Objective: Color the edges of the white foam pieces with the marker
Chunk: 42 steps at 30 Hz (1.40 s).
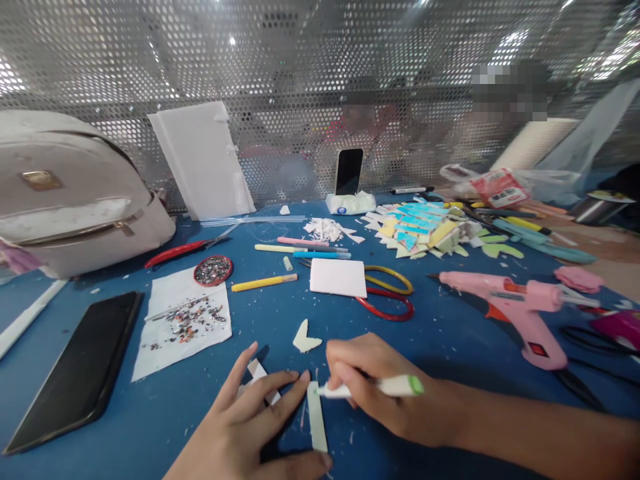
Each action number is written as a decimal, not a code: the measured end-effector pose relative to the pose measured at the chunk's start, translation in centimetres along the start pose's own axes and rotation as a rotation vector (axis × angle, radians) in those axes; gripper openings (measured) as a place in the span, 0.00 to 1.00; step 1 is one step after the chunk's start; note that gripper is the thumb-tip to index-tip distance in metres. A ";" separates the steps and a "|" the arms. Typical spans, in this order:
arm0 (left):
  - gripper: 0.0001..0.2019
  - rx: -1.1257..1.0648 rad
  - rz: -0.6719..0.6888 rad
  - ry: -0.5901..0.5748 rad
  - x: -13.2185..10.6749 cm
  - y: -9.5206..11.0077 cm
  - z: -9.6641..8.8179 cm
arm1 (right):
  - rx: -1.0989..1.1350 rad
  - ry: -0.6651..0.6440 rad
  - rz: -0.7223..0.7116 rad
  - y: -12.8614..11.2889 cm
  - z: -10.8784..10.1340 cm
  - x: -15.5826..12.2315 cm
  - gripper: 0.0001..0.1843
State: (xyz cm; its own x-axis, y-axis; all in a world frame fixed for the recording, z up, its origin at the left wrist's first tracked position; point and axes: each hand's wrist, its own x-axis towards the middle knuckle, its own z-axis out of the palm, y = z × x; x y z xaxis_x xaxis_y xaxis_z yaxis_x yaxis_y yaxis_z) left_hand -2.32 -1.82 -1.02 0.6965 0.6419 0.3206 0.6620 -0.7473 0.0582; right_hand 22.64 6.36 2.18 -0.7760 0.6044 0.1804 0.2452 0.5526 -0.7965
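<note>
Fingers of the right hand [387, 360] clamp a marker [400, 386]; the left hand [250, 420], fingers apart, brackets a strip [317, 420], probably light, bendable, best pinned at its ends.

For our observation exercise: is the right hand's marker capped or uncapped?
Uncapped: the marker has its bare tip at the green mark on the strip.

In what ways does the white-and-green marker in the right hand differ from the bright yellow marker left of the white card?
The white-and-green marker has a white barrel and a green end; the bright yellow marker is mostly yellow. The white-and-green marker is in the right hand, tip at the pale strip; the bright yellow marker lies on the blue table. Both are slim and pen-shaped.
</note>
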 end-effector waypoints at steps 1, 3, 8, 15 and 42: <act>0.19 0.002 0.006 -0.008 0.1 0.0 -0.2 | -0.007 0.015 0.012 0.0 0.0 0.0 0.23; 0.19 -0.006 0.024 -0.022 0.3 0.0 -0.7 | -0.015 0.017 0.008 0.1 0.0 0.0 0.24; 0.19 -0.012 0.037 -0.023 0.7 0.0 -1.6 | -0.015 0.018 -0.002 0.0 0.1 0.0 0.23; 0.19 0.019 -0.010 -0.029 0.2 0.1 -0.3 | -0.024 0.011 -0.001 0.1 0.1 0.0 0.23; 0.21 0.003 0.012 0.026 0.5 0.2 -0.8 | -0.046 0.074 0.034 -0.1 0.1 0.0 0.24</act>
State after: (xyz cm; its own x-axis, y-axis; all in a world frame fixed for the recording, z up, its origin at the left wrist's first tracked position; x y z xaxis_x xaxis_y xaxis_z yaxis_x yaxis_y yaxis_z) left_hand -2.01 -1.76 -0.10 0.6970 0.6280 0.3460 0.6542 -0.7545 0.0515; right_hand 22.54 6.24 2.26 -0.7220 0.6633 0.1970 0.2985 0.5554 -0.7762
